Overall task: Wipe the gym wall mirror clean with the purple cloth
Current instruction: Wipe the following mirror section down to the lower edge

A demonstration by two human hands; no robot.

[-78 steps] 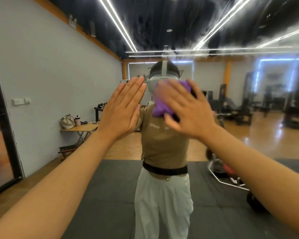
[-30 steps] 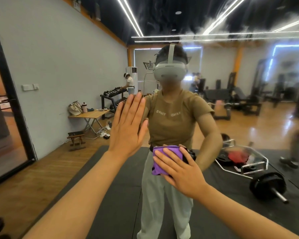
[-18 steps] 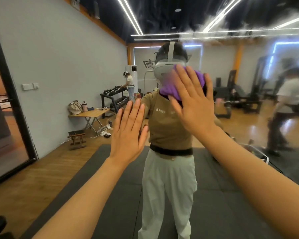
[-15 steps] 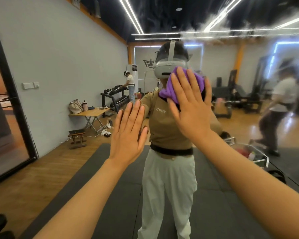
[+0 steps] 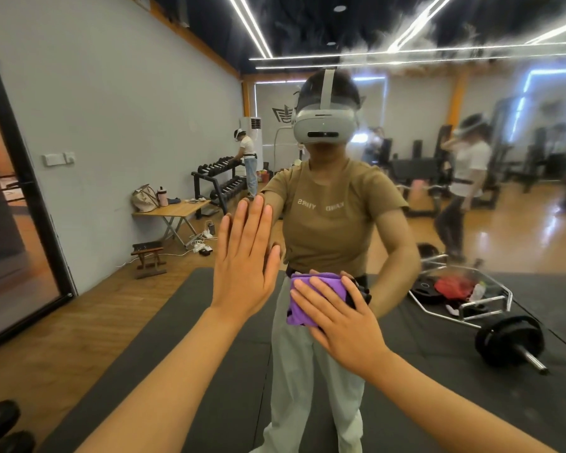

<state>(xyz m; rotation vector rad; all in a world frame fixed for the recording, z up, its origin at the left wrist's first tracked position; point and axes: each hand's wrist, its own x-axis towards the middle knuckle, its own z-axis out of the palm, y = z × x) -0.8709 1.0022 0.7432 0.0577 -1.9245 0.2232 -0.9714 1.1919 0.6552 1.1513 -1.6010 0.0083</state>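
Note:
The wall mirror [image 5: 471, 223] fills nearly the whole view and reflects the gym and me. White smears cloud its upper right part. My right hand [image 5: 340, 318] presses the folded purple cloth [image 5: 303, 297] flat against the glass at waist height, fingers straight and spread over it. My left hand [image 5: 244, 256] lies flat on the mirror to the left of the cloth and a little higher, fingers straight and together.
The mirror's dark frame edge [image 5: 30, 191] runs down the far left. Two dark weights [image 5: 0, 426] lie at the bottom left corner near my feet. In the reflection are a barbell [image 5: 510, 341], a folding table [image 5: 170, 209] and other people.
My right hand has slid the cloth down the glass from head height to waist height. The left hand has stayed flat in the same place.

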